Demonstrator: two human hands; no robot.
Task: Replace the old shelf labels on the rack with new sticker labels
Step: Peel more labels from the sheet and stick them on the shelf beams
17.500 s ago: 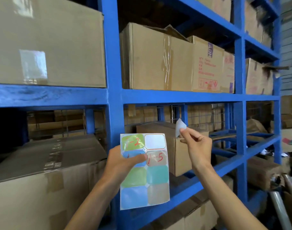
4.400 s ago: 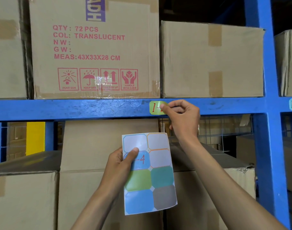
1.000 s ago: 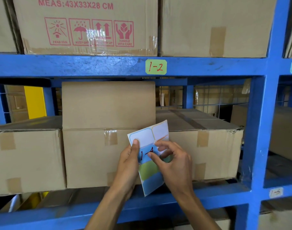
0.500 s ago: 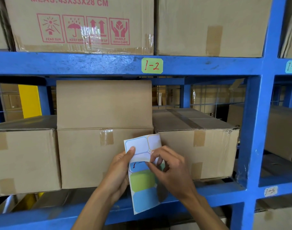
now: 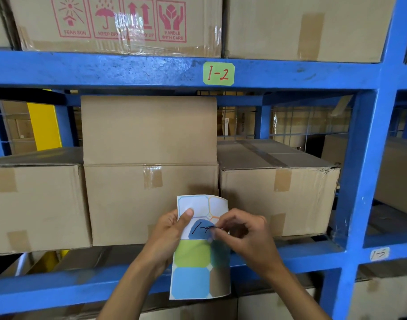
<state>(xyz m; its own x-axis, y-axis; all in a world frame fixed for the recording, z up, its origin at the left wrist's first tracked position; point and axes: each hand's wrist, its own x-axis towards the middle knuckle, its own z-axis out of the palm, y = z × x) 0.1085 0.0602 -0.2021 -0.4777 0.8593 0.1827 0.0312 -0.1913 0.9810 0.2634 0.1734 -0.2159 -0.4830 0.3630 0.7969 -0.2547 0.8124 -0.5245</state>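
Below beam | left hand (image 5: 168, 236) grips sheet (image 5: 199, 262) | right hand (image 5: 246, 236) now peeling, pinching blue sticker (image 5: 201, 230)

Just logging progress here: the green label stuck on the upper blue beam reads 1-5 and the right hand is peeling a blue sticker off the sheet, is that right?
Not quite. The head view shows the green label on the upper beam reads 1-2, not 1-5. The rest holds: the right hand is peeling a blue sticker off the sheet.
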